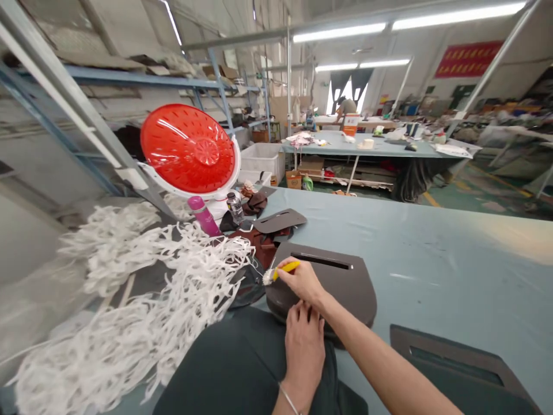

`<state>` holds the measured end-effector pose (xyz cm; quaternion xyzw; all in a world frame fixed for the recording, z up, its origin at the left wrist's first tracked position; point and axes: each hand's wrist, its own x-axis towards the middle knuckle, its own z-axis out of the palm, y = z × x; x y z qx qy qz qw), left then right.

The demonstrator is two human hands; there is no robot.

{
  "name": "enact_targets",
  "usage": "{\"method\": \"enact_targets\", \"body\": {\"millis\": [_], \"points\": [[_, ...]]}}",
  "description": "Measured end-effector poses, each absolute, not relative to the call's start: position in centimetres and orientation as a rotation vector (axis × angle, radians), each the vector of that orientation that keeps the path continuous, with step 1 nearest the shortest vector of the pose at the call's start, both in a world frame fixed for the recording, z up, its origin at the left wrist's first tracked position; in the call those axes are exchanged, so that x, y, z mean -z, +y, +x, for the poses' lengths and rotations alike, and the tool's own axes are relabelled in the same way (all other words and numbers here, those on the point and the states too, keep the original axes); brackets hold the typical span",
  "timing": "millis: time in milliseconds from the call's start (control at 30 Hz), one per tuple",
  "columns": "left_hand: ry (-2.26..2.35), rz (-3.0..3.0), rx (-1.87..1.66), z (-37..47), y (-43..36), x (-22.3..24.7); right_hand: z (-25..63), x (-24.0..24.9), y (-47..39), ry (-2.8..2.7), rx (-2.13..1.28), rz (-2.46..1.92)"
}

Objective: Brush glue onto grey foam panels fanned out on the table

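My right hand (303, 281) pinches a small yellow-handled brush (287, 267). Its whitish, ragged head (268, 278) is at the left edge of a dark grey-brown panel stack (345, 288), which has a long slot near its far side. Just below, my left hand (305, 340) presses on the stack's near edge, palm down with fingers stretched out flat; the right forearm crosses beside it. Dark cloth (242, 357) spreads under my left wrist. Another slotted panel (458, 357) lies to the right, and a flat slotted piece (280, 221) rests farther back.
On the left is a big heap of white strips (173, 288). Behind it stand a pink bottle (203, 215), a clear bottle (235, 207) and a red, slotted dome (190, 150). Brown scraps (261, 248) lie beside the stack on the blue-green table (415, 259). A person (347, 106) is far off.
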<state>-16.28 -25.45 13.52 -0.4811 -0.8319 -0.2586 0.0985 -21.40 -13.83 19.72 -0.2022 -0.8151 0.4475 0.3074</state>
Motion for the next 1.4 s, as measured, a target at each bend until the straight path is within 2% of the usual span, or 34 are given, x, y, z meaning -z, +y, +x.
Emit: {"method": "enact_targets", "body": {"millis": [133,233,500,733,833,900,1000,1067,1200,1300,1400], "points": [[-2.485,-1.427,0.773,-16.9,-25.6,-13.3,-25.4,-18.4,-10.0,-1.964,-0.797,-0.801],[-2.504,-1.429,0.795,-17.0,-25.6,-13.3,-24.2,-18.2,-7.4,-1.927,-0.702,-0.926],[-2.443,-1.484,0.782,-17.3,-25.5,-13.9,-6.6,-18.6,-3.5,-1.635,-0.424,-1.492],[-2.466,-1.524,0.860,-17.0,-25.6,-14.2,-0.5,-19.2,-11.1,-1.637,-0.390,-1.571],[-2.536,-1.570,1.106,-18.2,-25.8,-14.6,0.2,-20.1,-16.2,-1.669,-0.350,-1.515],[-2.585,-1.616,1.444,-20.4,-26.0,-15.1,-1.1,-20.8,-19.0,-1.671,-0.415,-1.390],[-2.620,-1.426,1.897,-24.9,-26.4,-16.4,-6.5,-21.2,-22.1,-1.785,-0.684,-1.067],[-2.605,-1.300,1.960,-27.7,-26.5,-17.1,-10.7,-20.6,-23.5,-1.918,-0.874,-0.816],[-2.700,-1.431,1.603,-30.5,-26.5,-16.7,-13.4,-18.3,-24.1,-1.993,-0.982,-0.692],[-2.644,-1.562,1.250,-30.4,-26.6,-15.4,-7.7,-17.2,-22.6,-1.935,-0.906,-0.936],[-2.594,-1.570,1.014,-29.3,-26.5,-15.1,-0.8,-17.9,-20.3,-1.753,-0.583,-1.241]]}}
